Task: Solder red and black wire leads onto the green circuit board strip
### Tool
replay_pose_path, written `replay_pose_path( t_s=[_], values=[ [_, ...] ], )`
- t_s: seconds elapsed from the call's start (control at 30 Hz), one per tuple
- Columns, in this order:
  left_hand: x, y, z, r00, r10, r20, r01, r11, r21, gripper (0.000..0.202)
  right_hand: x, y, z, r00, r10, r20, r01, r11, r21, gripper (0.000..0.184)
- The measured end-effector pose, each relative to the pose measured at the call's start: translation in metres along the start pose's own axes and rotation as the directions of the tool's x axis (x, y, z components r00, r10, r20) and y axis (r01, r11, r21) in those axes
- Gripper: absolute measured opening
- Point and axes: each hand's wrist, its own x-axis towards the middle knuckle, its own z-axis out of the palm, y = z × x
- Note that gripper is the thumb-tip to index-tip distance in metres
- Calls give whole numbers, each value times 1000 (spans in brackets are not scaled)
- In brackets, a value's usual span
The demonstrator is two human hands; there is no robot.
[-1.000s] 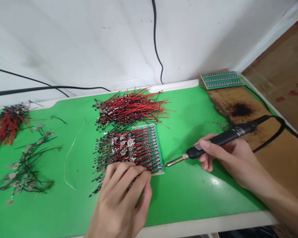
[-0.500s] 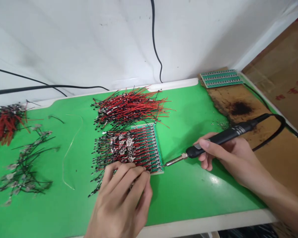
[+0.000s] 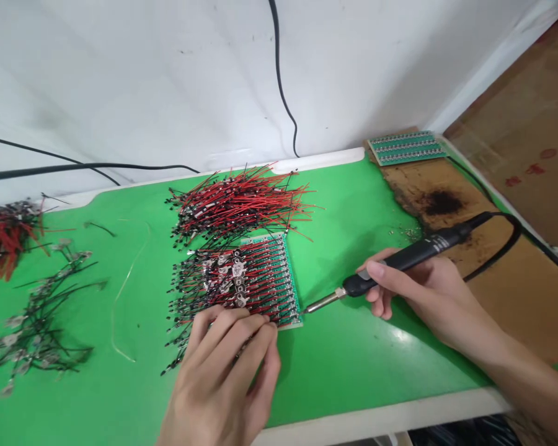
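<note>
A green circuit board (image 3: pixel 286 279) lies on the green mat (image 3: pixel 353 359), covered with rows of red and black wires (image 3: pixel 223 282). My left hand (image 3: pixel 223 378) rests at the board's near edge with its fingers curled and pressed together over wires there; what they pinch is hidden. My right hand (image 3: pixel 413 291) grips a black soldering iron (image 3: pixel 400 263) like a pen. The iron's metal tip (image 3: pixel 314 305) touches the board's near right corner.
A loose pile of red and black wires (image 3: pixel 237 201) lies behind the board. More wire bundles (image 3: pixel 23 297) lie at the far left. Another green board (image 3: pixel 404 147) sits at the back right beside a scorched brown patch (image 3: pixel 441 201). The iron's black cord (image 3: pixel 506 238) loops to the right.
Both hands hold almost the same pose. The view has drifted slightly, shifting everything a little to the left.
</note>
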Motion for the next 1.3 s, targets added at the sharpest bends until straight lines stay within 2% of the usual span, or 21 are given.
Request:
replay_pose_path(
  t_s=[0.73, 1.3],
  values=[
    [-1, -1, -1, 998, 44, 51, -46, 998, 36, 22, 0, 8, -4, 1000, -6, 20, 5, 1000, 17, 36],
    [-1, 0, 4, 998, 35, -43, -35, 999, 6, 26, 3, 5, -1, 1000, 1, 0, -1, 1000, 16, 39]
  ],
)
